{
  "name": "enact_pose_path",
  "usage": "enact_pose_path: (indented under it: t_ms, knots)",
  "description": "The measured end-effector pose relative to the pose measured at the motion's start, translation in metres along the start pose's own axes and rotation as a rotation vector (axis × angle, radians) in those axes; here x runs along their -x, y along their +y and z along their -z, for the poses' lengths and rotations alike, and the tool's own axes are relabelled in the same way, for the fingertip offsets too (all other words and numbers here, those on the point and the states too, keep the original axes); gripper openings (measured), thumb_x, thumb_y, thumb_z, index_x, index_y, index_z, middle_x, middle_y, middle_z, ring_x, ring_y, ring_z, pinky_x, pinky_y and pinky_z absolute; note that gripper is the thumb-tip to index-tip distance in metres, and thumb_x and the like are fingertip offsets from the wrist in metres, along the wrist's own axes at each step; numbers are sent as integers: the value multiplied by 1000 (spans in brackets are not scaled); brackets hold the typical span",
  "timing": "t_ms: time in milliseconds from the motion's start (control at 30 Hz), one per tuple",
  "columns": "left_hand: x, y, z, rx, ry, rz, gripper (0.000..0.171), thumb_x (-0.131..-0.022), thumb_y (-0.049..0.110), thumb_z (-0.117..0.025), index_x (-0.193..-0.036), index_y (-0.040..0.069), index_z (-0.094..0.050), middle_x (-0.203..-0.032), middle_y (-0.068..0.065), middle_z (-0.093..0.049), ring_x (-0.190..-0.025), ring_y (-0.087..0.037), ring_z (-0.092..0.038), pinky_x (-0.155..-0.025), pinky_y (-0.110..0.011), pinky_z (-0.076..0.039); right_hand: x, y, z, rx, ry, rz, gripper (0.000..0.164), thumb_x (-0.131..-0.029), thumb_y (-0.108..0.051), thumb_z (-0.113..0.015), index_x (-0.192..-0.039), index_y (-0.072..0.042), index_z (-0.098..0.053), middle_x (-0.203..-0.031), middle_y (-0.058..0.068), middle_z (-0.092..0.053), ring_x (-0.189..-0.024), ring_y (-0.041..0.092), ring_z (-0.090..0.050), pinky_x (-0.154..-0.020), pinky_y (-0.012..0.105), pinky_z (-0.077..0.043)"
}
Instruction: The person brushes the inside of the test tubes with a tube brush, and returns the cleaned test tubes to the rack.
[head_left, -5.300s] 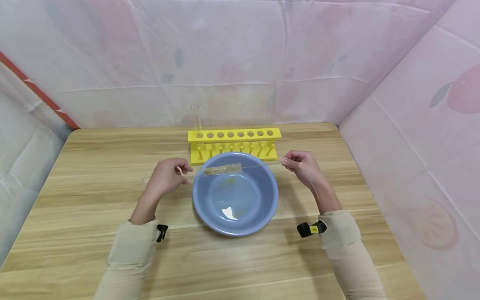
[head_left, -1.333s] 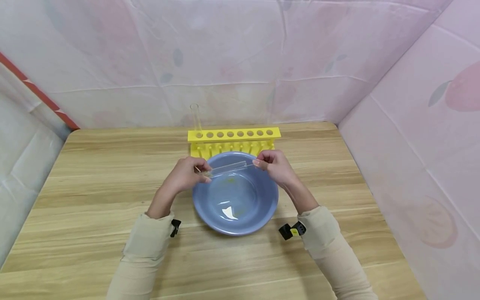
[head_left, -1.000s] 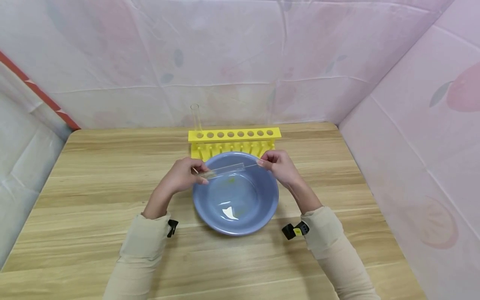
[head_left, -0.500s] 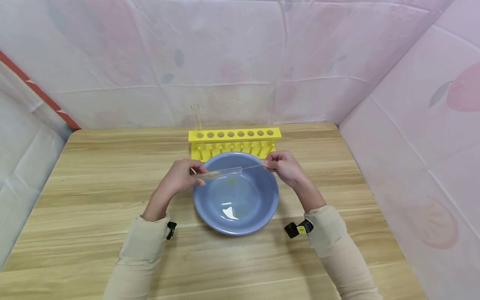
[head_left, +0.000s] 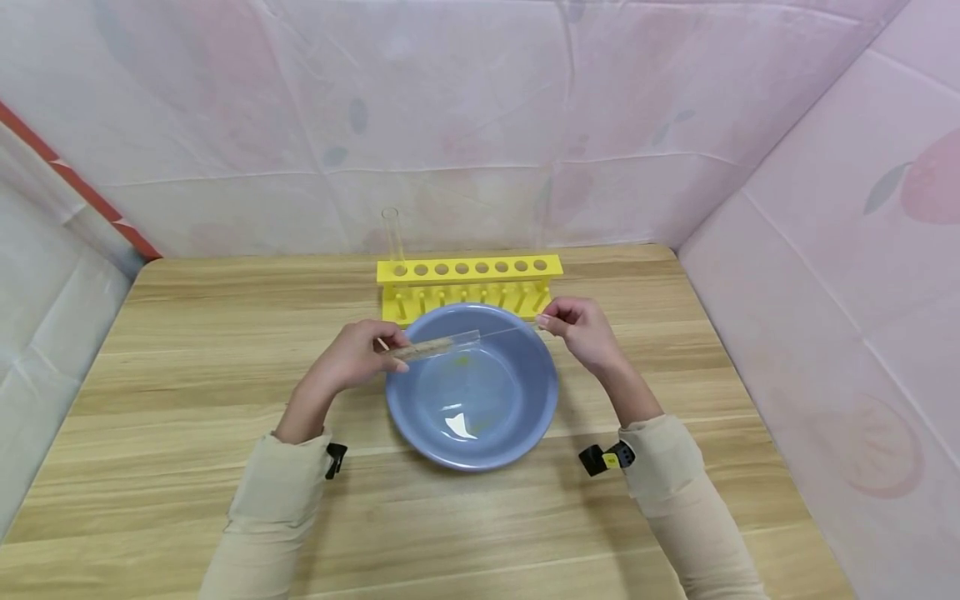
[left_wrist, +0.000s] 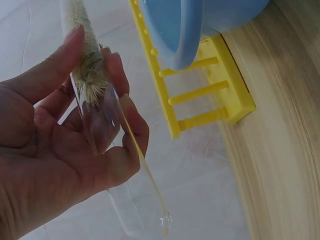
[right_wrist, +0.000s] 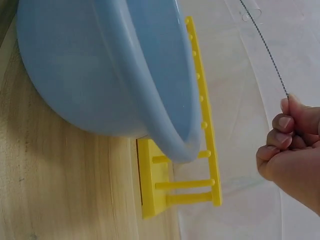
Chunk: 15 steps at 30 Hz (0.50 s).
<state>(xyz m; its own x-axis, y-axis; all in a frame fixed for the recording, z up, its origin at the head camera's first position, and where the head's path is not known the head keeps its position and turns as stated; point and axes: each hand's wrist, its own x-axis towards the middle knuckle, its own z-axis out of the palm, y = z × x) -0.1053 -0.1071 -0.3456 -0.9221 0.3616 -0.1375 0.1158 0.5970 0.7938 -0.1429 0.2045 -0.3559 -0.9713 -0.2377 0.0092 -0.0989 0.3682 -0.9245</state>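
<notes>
Over the blue basin (head_left: 402,408), my left hand (head_left: 352,357) holds a clear glass test tube (head_left: 470,337) between thumb and fingers, its mouth towards the right. A pale bristle test tube brush (head_left: 431,347) sits inside the tube; in the left wrist view its bristle tip (left_wrist: 92,90) shows through the glass, short of the closed end. My right hand (head_left: 588,333) pinches the brush's thin wire handle, right of the basin's far rim. The twisted wire (right_wrist: 270,55) runs taut from the fingertips in the right wrist view.
A yellow test tube rack (head_left: 471,278) stands just behind the basin, which hides part of its base. Another clear test tube (head_left: 395,237) stands upright in its leftmost hole. Shallow water with yellowish spots lies in the basin. The wooden table (head_left: 480,533) meets fabric-covered walls.
Over the last second, my right hand has moved right, drawing the brush part-way towards the tube's mouth. My left hand has shifted slightly left with the tube.
</notes>
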Motion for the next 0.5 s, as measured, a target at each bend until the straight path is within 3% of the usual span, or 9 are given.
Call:
enact_pose_path:
  t_ms: [100, 300, 500]
  knots:
    - [1, 0, 0, -17, 7, 17, 18, -74, 1, -73, -91, -1, -65, -84, -10, -62, -73, -22, -56, -66, -32, -46, 0, 0, 1, -26, -14, -68, 19, -86, 0, -57, -72, 12, -53, -59, 1, -43, -58, 12, -38, -55, 24, -32]
    - [3, 1, 0, -32, 16, 44, 19, -73, 0, -73, -91, -1, -65, -84, -10, -62, -73, -21, -56, -64, -31, -46, -2, -3, 4, -280, -76, -259, 29, -86, 9, -50, -59, -1, -50, -55, 2, -41, -53, 12, -36, -53, 22, -31]
    - [2, 1, -1, -49, 31, 26, 19, -72, -1, -74, -89, 0, -65, -83, -9, -63, -73, -22, -56, -65, -31, -45, -1, -6, 8, -342, -88, -320, 31, -86, 11, -48, -58, -2, -51, -58, 3, -44, -52, 12, -37, -53, 22, -31]
